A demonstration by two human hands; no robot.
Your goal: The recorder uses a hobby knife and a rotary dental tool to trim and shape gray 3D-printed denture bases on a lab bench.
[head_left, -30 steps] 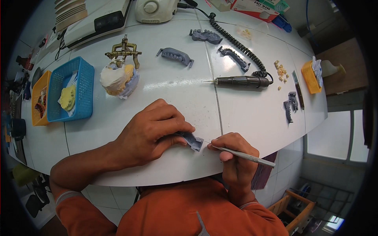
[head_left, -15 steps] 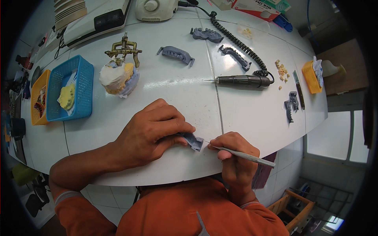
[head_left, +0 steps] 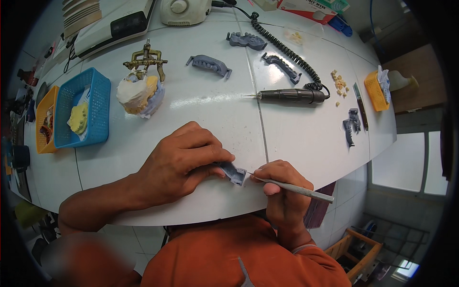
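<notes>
Two bare hands: the left hand (head_left: 184,160) and the right hand (head_left: 284,184), both at the near part of the white table (head_left: 201,112).
Left grip: fingers and thumb closed around the grey trough-shaped piece (head_left: 234,174), its hollow end jutting out to the right.
Right grip: fingertips pinching a slim metal tool (head_left: 301,190), handle slanting down to the right.
Tool tip: at the piece's hollow end; too fine to tell whether it touches.
Handpiece (head_left: 292,96): black, lying beyond the hands, its bit pointing left.
Baskets: at left, a blue basket (head_left: 98,129) holding a yellow cast (head_left: 78,118), beside a yellow-orange one (head_left: 45,143).
Right side: small grey pieces (head_left: 348,133) just beside a knife (head_left: 360,106), cream bits (head_left: 339,82) near its tip.
Brass frame (head_left: 146,62): standing behind a white-and-tan model (head_left: 134,93).
Grey arches: one near the frame (head_left: 209,65), two farther right (head_left: 283,68) by the coiled cord (head_left: 287,50).
Control unit (head_left: 184,12): pale, with a round knob, at the far edge.
</notes>
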